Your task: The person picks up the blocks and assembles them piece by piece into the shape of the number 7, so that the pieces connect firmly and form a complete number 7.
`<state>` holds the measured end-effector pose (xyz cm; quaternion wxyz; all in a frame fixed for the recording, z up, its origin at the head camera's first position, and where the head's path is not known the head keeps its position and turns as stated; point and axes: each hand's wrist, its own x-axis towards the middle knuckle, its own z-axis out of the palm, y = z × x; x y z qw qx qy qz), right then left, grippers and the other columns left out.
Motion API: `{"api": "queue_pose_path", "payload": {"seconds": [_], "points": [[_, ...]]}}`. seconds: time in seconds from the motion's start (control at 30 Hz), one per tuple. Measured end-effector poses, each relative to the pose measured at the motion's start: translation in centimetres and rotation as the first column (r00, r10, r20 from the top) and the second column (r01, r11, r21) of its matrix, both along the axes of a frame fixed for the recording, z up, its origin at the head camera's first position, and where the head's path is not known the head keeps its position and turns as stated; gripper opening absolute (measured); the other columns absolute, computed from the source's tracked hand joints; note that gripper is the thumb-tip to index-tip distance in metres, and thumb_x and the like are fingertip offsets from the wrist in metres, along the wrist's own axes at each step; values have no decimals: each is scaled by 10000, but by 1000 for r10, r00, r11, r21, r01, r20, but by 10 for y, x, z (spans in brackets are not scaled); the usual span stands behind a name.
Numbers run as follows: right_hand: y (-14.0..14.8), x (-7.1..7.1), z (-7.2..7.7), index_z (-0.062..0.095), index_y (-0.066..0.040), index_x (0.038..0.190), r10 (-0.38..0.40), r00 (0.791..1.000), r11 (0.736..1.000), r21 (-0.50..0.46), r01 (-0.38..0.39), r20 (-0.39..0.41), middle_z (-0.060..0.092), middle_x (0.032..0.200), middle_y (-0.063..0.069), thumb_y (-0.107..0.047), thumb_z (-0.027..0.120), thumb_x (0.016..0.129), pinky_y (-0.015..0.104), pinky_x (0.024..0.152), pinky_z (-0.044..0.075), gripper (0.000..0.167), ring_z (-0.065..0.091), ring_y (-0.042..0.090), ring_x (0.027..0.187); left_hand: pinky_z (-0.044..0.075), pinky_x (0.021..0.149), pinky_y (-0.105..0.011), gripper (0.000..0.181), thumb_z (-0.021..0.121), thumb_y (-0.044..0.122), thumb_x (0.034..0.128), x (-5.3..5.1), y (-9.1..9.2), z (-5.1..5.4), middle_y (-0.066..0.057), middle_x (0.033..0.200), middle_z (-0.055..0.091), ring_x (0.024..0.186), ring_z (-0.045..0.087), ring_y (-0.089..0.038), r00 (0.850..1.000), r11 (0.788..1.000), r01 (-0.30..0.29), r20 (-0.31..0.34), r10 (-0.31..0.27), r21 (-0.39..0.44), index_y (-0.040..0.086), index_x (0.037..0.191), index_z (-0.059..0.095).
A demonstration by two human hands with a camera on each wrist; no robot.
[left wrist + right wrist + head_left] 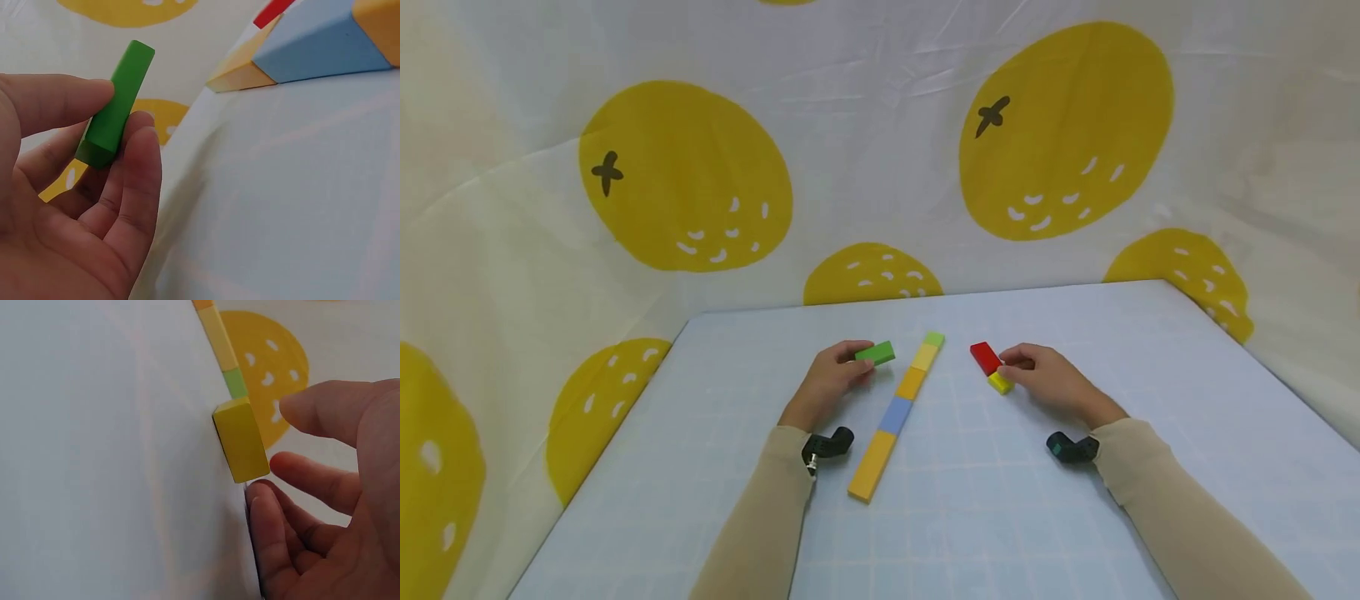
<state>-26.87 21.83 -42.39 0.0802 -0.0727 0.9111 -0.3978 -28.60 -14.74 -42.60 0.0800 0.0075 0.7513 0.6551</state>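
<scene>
Between thumb and fingers, my left hand (835, 379) pinches a green block (876, 353); the left wrist view shows this green block (115, 106) raised off the table. My right hand (1051, 379) is beside a small yellow block (1000, 382), which lies against the near end of a red block (986, 358). In the right wrist view the thumb and fingers of my right hand (331, 481) are spread apart next to the yellow block (242, 442), and a gap shows between thumb and block.
A slanting row of blocks lies between the hands: light green (934, 339), pale yellow (925, 357), orange (911, 383), blue (896, 415) and a longer orange one (873, 467). Behind the table (970, 517) hangs a white cloth with yellow fruit prints (880, 167).
</scene>
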Motion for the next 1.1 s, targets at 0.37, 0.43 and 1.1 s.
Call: {"api": "queue_pose_path", "payload": {"seconds": [0.37,0.43,1.1], "points": [[5,0,-3,561,-100,1370,-1,1000,1000,1,1,11,626,1216,86,-438,668,943,455,962,476,555,539,284,1138,541,909,-329,352,702,98,944,-21,9,4,-127,1257,605,1026,667,-250,1000,997,15,12,-16,72,89,1292,651],[3,0,-3,565,-97,1367,6,1000,1000,3,-6,0,630,1200,80,-437,667,944,442,945,481,552,542,278,1120,541,910,-330,356,690,94,952,-26,9,5,-142,1247,598,1032,667,-258,999,998,33,-1,-33,56,82,1305,639],[-4,-2,-4,567,-68,1371,27,997,999,36,-24,-69,605,1222,101,-341,700,935,440,952,499,531,547,273,1100,533,925,-325,332,686,50,945,-60,21,9,-159,1240,599,1023,660,-254,993,996,89,-68,-91,-28,14,1269,623]]}}
